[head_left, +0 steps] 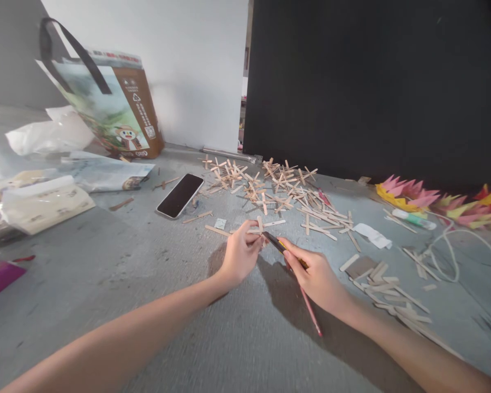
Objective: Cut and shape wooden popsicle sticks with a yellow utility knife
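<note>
In my left hand [242, 252], thumb and fingers pinch a small pale wooden craft stick [260, 222], which seems to cross another stick. My right hand [316, 275] is wrapped round a black and yellow utility knife [276, 243]. The knife's tip meets the stick at my left fingertips. A thin red pencil-like rod [311, 314] shows beneath my right hand; whether it is held or lies on the table I cannot tell. Just beyond my hands, a heap of crossed craft sticks [257, 191] is spread out.
A phone [180, 195] lies left of the sticks. Behind it stands a printed bag [126, 109]; plastic packets [45, 204] lie further left. To the right are loose sticks [387, 286], a glue tube [414, 219], a white cord [445, 240] and pink-and-yellow paper flowers [407, 194].
</note>
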A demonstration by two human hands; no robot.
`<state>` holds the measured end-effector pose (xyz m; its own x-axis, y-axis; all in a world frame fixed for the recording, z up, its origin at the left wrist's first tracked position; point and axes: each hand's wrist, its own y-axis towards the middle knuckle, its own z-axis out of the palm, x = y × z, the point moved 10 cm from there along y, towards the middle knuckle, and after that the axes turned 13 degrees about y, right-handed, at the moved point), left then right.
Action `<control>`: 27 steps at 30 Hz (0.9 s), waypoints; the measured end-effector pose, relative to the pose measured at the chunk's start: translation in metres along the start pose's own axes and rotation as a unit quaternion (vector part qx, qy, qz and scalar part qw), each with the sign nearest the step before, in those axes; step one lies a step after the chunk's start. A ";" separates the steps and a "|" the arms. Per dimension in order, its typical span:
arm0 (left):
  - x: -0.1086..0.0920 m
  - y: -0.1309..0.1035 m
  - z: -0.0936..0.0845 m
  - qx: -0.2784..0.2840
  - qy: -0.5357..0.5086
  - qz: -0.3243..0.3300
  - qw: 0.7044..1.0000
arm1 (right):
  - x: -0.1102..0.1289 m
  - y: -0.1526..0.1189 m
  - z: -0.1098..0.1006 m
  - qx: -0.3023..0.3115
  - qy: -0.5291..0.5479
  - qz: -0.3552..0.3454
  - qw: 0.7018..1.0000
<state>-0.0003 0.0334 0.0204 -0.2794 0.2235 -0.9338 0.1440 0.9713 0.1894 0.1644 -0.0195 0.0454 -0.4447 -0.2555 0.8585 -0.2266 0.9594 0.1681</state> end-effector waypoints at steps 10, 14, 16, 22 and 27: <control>-0.005 -0.004 -0.001 -0.008 0.036 0.016 0.999 | -0.016 -0.013 0.020 -0.005 0.113 0.066 0.991; -0.003 -0.003 -0.002 -0.013 0.038 0.013 0.999 | -0.026 -0.015 0.028 -0.003 0.190 0.103 0.976; -0.003 -0.002 -0.002 -0.015 0.044 0.013 0.999 | -0.029 -0.015 0.030 0.003 0.201 0.119 0.972; -0.004 -0.002 -0.002 -0.011 0.037 0.022 0.999 | 0.003 -0.007 0.014 -0.009 -0.001 -0.021 1.000; -0.005 -0.004 -0.001 -0.006 0.049 0.030 0.998 | 0.023 -0.009 0.015 0.015 -0.164 -0.113 0.980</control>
<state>-0.0002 0.0283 0.0250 -0.3616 0.2883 -0.8866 0.1530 0.9564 0.2486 0.1434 -0.0358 0.0566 -0.6332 -0.4905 0.5988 -0.3747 0.8711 0.3174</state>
